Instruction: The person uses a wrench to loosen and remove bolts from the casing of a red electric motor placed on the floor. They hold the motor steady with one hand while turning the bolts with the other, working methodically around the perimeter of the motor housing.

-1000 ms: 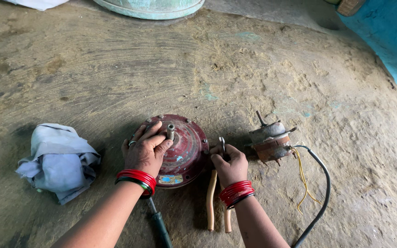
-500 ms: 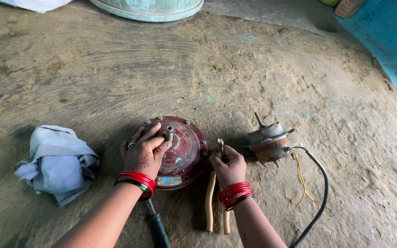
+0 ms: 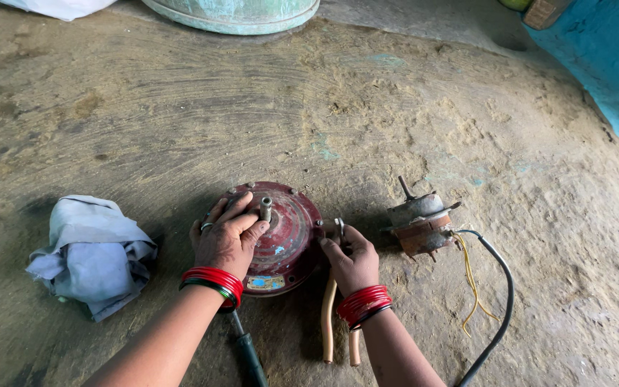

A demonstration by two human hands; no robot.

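Seen from the head camera, a person sits at work on a packed-earth floor (image 3: 410, 107), both forearms reaching forward, each wrist ringed with red bangles. The left hand (image 3: 227, 236) lies spread over the top of a round, dark red motor housing (image 3: 284, 240), its fingers (image 3: 252, 233) curled about the raised centre beside a short metal shaft (image 3: 266, 208); the palm's weight appears to pin the housing flat so it cannot turn or slide. The housing rests on the floor directly before the person, between the two arms.

The right hand (image 3: 352, 261) is clenched on a pair of pliers (image 3: 331, 315) whose pale rubber-sleeved handles trail back toward the wrist, while the metal nose meets the housing's right rim. What exactly the nose bites there is too small to tell.

Just to the right, apart from the housing, a smaller grey-and-rust motor core (image 3: 420, 218) stands tilted with its spindle pointing up, set aside within easy reach. A black cable (image 3: 499, 308) and thin yellow wires (image 3: 471, 279) run from it toward the lower edge. A crumpled pale blue cloth (image 3: 91, 254) lies well to the left. A dark-handled tool (image 3: 248, 355) rests under the left forearm. At the top edge, the base of a large greenish vessel (image 3: 234, 14) shows.
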